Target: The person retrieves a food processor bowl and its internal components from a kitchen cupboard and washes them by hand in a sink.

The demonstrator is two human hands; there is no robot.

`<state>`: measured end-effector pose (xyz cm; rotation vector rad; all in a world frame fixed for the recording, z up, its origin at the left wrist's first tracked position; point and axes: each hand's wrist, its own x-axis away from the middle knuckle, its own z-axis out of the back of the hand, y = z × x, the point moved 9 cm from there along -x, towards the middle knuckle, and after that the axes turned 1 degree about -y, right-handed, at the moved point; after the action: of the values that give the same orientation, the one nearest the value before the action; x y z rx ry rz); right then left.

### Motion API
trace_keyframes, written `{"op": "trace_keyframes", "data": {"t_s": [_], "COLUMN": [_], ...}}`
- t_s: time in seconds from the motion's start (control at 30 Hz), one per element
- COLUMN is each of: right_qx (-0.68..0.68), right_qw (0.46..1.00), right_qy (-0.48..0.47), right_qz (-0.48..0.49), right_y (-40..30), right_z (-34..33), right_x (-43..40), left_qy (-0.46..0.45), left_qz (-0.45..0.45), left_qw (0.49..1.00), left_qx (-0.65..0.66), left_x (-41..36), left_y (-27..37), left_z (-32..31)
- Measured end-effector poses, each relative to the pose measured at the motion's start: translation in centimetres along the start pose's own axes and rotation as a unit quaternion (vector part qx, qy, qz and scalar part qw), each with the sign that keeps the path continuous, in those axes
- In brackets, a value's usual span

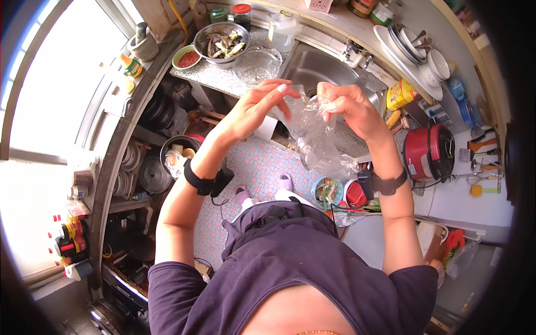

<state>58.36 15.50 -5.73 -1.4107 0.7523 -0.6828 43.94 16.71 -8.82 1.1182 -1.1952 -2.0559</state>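
Observation:
A clear plastic bag (312,134) hangs crumpled in front of me, between my two hands and over the near edge of the sink. My right hand (349,109) pinches its gathered top between thumb and fingers. At the bag's upper left edge is my left hand (261,102), fingers bent and slightly apart; whether they grip the film is unclear. Beyond the hands are a stainless steel sink (326,67) and a clear round bowl (256,69) on the counter. A metal colander (205,37) there holds cut vegetables, apparently eggplant, beside a green bowl (178,58) of chopped red food.
A clear plastic jug (282,31) stands left of the faucet (356,52). Stacked dishes (433,67), a yellow bottle (400,95) and a red rice cooker (429,153) are at right. A lined bin (326,190) sits below. A pot (178,153) with contents is beside my left forearm.

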Motion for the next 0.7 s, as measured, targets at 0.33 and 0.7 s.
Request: {"op": "trace_keyframes", "data": {"t_s": [0.33,0.7], "right_qx": [0.028,0.014], "right_qw": [0.994,0.982], "right_qy": [-0.102,-0.171], "right_qz": [0.036,0.084], "right_y": [-0.8,-1.5], "right_z": [-3.4,-11.2], "right_x": [-0.2,-4.5], "left_qy": [-0.323,-0.112], "left_qz": [0.098,0.245], "left_qw": [0.94,0.92], "left_qx": [0.043,0.284], "left_x": [4.4,13.5], "left_y": [-8.5,-13.3], "left_z": [-6.8,-7.7]}}
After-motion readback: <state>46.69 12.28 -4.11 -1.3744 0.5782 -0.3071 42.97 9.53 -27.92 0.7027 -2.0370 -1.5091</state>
